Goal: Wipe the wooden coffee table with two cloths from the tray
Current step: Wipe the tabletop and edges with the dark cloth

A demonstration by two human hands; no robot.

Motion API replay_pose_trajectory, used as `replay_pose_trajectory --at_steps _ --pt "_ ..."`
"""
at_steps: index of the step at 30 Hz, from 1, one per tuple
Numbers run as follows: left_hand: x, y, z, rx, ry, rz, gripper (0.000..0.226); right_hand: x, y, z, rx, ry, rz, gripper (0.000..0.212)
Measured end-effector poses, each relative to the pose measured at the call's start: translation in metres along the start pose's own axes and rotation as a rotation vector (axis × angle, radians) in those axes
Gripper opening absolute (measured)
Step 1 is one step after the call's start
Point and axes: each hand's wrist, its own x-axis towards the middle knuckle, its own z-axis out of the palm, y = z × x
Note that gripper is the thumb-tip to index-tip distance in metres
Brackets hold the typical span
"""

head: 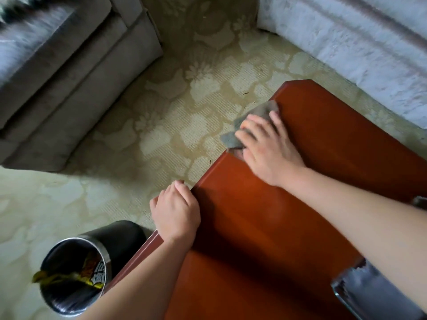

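The table [335, 139] runs from lower centre to upper right. At its left edge the right hand [268, 151] presses the cloth [265, 110], fingers flat; lower down, the left hand [175, 211] grips that edge.

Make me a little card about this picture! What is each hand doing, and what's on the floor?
table: reddish-brown wooden coffee table
right: the right hand presses flat, fingers spread, on the grey cloth
cloth spot: at the table's left edge, partly sticking out over it
left: the left hand holds the same edge nearer the person, fingers curled
floor: patterned cream carpet
beside table: black bin with yellow wrappers inside
around: grey sofa at top left
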Motion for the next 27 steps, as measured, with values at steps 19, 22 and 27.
replay_pose_trajectory --at_steps 19,22,27 --pt "0.005 0.001 -0.001 0.083 -0.122 -0.102 0.055 -0.007 -0.033 0.006 -0.035 -0.137 -0.266 0.055" --pt "0.008 -0.001 0.002 0.094 -0.121 -0.092 0.052 0.006 0.042 -0.008 -0.095 -0.138 0.019 0.067" --pt "0.009 -0.002 0.004 0.109 -0.113 -0.020 0.051 0.018 0.113 -0.025 -0.013 -0.184 0.433 0.069"
